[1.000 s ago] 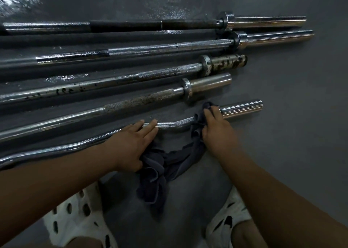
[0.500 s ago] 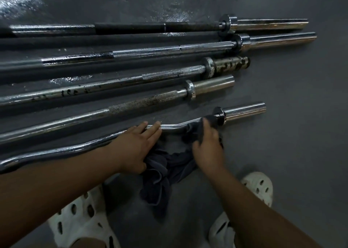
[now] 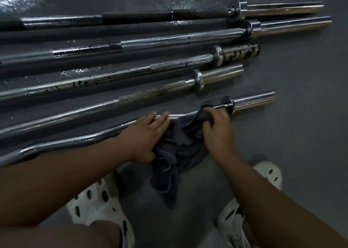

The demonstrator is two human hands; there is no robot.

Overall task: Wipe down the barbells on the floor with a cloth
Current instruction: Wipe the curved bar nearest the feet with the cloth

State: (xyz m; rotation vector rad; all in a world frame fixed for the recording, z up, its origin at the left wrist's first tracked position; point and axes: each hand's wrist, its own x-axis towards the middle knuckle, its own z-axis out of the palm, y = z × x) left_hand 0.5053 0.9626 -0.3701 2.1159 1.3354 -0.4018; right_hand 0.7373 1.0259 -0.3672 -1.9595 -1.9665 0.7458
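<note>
curl bar point(image 3: 79, 139) is the nearest of the five bars on the floor point(image 3: 305, 153). the four straight bars point(image 3: 150, 95) lie side by side just past it. right grip point(image 3: 216, 129) has its fingers curled round the cloth point(image 3: 180, 148), bunching it over the curl bar's shaft just short of the collar point(image 3: 227, 103), so that's the stretch getting wiped right now. wrapping the cloth round makes sense, you get the whole knurled surface and not just the top. left grip point(image 3: 145, 136) is spread flat with straight fingers, pressing down on the curl bar just inboard of the cloth. i'd guess that's to stop the bar rolling or sliding while the other one rubs. the rest of the cloth trails off the bar's near side toward the person's white clogs point(image 3: 94, 208). the sleeve past the collar looks shiny, can't say if it's been done. the straight bars show rust spots and wet patches, so plenty left i reckon.
</note>
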